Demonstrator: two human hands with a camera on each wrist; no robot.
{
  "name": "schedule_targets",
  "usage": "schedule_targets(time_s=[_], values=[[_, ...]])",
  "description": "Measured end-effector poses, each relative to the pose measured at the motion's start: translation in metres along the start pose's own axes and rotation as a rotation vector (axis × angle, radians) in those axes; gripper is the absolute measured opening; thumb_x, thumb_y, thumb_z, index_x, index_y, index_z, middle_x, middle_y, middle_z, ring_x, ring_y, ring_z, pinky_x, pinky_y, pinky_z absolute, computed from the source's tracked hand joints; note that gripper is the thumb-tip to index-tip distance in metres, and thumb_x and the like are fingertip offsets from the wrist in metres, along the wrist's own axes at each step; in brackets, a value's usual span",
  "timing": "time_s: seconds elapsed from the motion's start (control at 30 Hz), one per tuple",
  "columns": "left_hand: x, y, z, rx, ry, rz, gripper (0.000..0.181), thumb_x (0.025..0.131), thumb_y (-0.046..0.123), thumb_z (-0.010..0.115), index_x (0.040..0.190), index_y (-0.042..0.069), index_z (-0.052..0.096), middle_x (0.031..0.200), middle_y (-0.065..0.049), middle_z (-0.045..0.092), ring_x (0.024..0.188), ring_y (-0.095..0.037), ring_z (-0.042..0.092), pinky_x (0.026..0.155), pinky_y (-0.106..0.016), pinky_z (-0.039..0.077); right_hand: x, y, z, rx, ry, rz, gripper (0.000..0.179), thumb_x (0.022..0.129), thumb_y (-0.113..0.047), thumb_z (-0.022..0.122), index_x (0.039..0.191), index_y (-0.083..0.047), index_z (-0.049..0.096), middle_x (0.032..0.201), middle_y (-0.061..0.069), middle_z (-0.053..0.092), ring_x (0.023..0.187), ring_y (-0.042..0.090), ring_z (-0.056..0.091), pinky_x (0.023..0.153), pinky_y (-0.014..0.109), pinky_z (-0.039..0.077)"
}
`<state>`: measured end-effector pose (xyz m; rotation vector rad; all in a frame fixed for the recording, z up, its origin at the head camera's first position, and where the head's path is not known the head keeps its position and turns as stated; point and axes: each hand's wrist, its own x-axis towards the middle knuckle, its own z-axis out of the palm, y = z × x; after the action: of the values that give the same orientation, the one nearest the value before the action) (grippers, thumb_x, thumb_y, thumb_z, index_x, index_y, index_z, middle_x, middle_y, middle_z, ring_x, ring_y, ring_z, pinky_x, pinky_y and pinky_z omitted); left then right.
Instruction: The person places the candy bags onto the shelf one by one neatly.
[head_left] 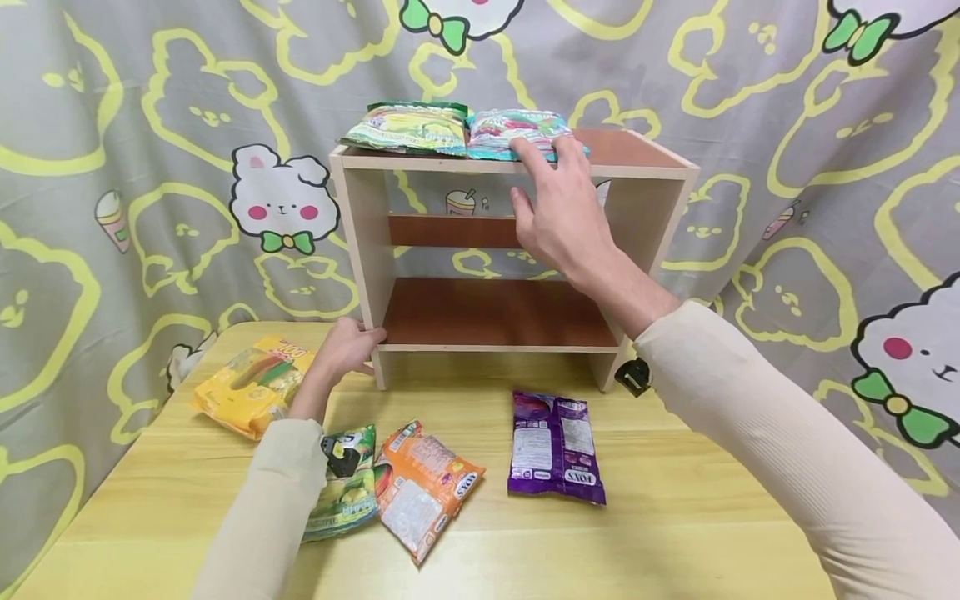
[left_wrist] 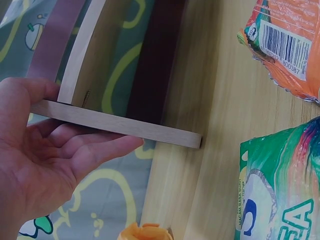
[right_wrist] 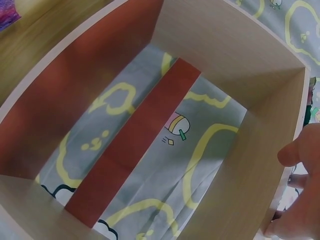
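A yellow packet [head_left: 251, 390] lay left of the shelf [head_left: 498, 312], which the left hand [head_left: 347, 348] gripped. Before it lay a green packet [head_left: 355, 496] and orange packet [head_left: 427, 492]; atop, seemingly done, a lime packet [head_left: 411, 129] and blue packet [head_left: 521, 125] under the right hand [head_left: 564, 212], fingers parted; in front, a purple packet [head_left: 557, 446]. Four seemed left.

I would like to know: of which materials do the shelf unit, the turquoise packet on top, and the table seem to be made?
Shelf unit: probably wood-based board, smooth brown and pale laminate-like finish; fine grain shows on its edge. Turquoise packet: likely thin plastic film, somewhat glossy, judging by its wrinkled, printed surface. Table: grain streaks suggest wood, though printed laminate is possible.
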<state>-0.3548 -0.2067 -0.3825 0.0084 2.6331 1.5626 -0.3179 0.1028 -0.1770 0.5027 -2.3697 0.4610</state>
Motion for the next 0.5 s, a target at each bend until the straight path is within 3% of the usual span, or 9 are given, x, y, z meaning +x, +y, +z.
schedule_targets(time_s=[0.17, 0.5], values=[[-0.0002, -0.0003, -0.0010, -0.001, -0.006, 0.000, 0.045, 0.098, 0.024, 0.052, 0.125, -0.013, 0.056, 0.106, -0.022, 0.058, 0.088, -0.025, 0.058, 0.073, -0.042, 0.065, 0.0007, -0.0004, 0.0005, -0.007, -0.009, 0.006, 0.052, 0.101, -0.027, 0.052, 0.152, -0.023, 0.045, 0.147, 0.021, 0.039, 0.141, 0.033, 0.033, 0.114, 0.048, 0.042], [-0.0011, 0.0012, -0.0014, -0.006, -0.010, -0.006, 0.043, 0.098, 0.023, 0.052, 0.123, -0.012, 0.057, 0.096, -0.016, 0.055, 0.086, -0.025, 0.059, 0.074, -0.043, 0.065, -0.0003, 0.0032, 0.0038, 0.022, 0.023, -0.016, 0.053, 0.101, -0.026, 0.054, 0.152, -0.023, 0.044, 0.146, 0.019, 0.039, 0.141, 0.032, 0.032, 0.111, 0.048, 0.044]])
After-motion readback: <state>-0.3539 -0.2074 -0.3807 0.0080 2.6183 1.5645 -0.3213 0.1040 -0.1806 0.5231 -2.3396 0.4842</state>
